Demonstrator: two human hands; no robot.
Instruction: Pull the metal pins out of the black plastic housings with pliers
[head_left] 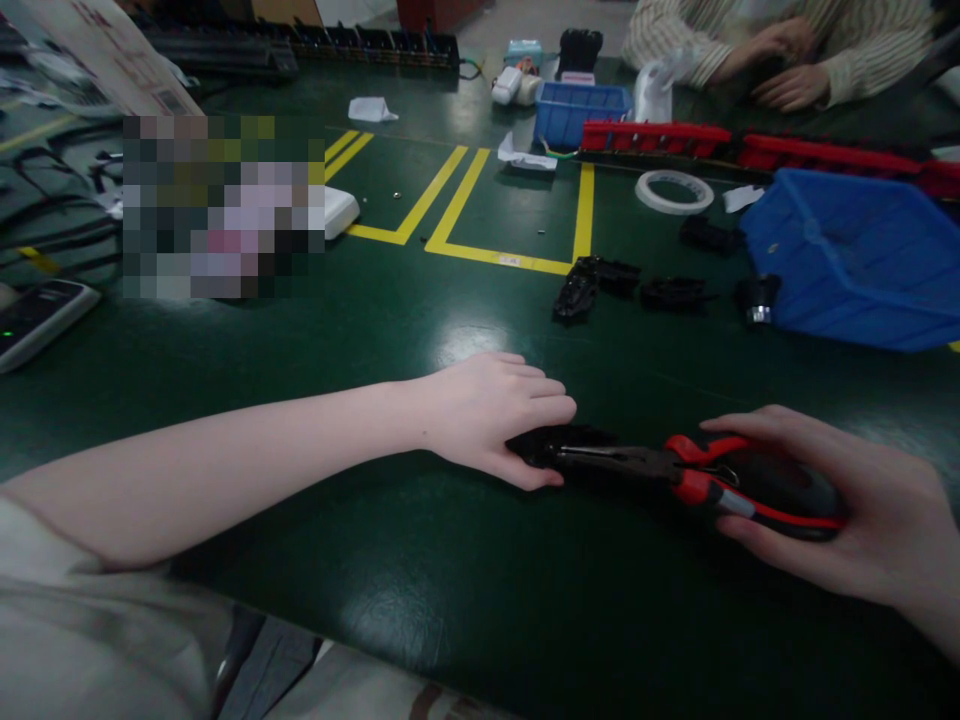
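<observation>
My left hand (499, 410) is closed around a small black plastic part (536, 445) on the green table, its fingers hiding much of the part. Red-and-black long-nose pliers (694, 470) are gripped by their handles in my right hand (862, 510). The plier jaws point left, and their tips reach the black part beside my left thumb. Whether the tips pinch anything there is too dark to tell. Beyond my hands lie several similar black parts (577, 290).
A blue bin (862, 260) stands at the right, with a roll of white tape (675, 192) behind it. Red strips (652, 140) and a smaller blue bin (581, 110) are further back. A co-worker's hands (787, 75) are at the top right. Cables (60, 190) lie at left.
</observation>
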